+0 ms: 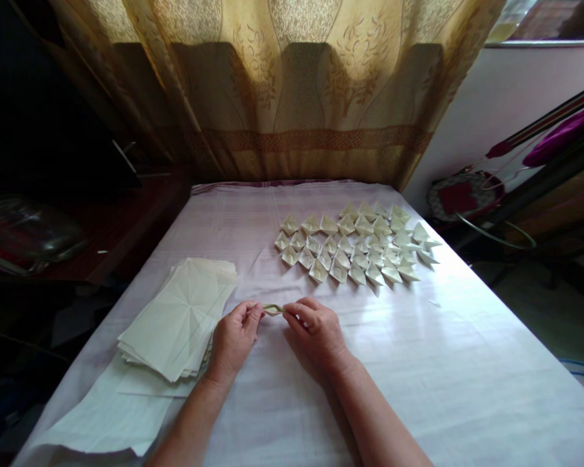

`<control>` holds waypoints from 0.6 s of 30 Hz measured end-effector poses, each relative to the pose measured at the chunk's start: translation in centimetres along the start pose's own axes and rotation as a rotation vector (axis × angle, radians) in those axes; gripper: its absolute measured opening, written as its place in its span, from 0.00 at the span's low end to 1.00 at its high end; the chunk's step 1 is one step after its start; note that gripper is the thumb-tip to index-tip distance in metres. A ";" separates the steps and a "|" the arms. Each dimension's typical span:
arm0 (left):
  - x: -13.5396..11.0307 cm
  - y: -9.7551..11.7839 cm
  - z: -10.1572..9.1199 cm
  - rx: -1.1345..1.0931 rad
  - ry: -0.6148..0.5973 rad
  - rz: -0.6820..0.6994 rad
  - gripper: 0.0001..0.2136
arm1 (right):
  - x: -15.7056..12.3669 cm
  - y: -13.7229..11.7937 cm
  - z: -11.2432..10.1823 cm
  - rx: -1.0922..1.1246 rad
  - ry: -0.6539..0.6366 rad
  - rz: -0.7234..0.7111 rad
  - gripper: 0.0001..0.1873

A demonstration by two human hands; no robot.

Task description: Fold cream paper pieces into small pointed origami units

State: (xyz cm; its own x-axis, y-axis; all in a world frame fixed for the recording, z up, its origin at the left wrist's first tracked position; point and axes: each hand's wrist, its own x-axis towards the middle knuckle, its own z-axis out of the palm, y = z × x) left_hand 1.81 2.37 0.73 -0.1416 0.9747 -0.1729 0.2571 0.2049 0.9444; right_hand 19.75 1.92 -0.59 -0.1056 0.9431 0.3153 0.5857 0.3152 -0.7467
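Observation:
Between my two hands is a small folded paper boat (pixel 273 309), pale cream, its middle opened into a narrow slit. My left hand (pixel 237 334) pinches its left end between thumb and fingers. At the opposite end, my right hand (pixel 317 329) grips the other tip the same way. Just left of my left hand lies a stack of creased cream paper sheets (pixel 182 318). Beyond my right hand, rows of finished-looking folded paper boats (pixel 340 269) stand close together on the white tablecloth (pixel 399 376).
A loose pale sheet (pixel 111 415) lies under the stack at the table's left front. A gold patterned curtain (pixel 292 97) hangs behind the table. To the right are a patterned bag (pixel 462 194) and a purple item (pixel 559 139). A dark red surface (pixel 126 220) stands left.

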 end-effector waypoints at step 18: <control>0.5 -1.3 0.2 0.222 0.066 0.225 0.06 | 0.0 -0.1 0.9 0.017 -0.010 0.129 0.11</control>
State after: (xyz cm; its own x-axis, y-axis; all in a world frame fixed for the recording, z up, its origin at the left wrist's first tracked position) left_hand 1.61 2.64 -0.68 -0.1175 0.9914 0.0583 0.4905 0.0069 0.8714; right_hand 19.00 2.00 -1.01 -0.0380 0.9769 0.2102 0.5808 0.1928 -0.7909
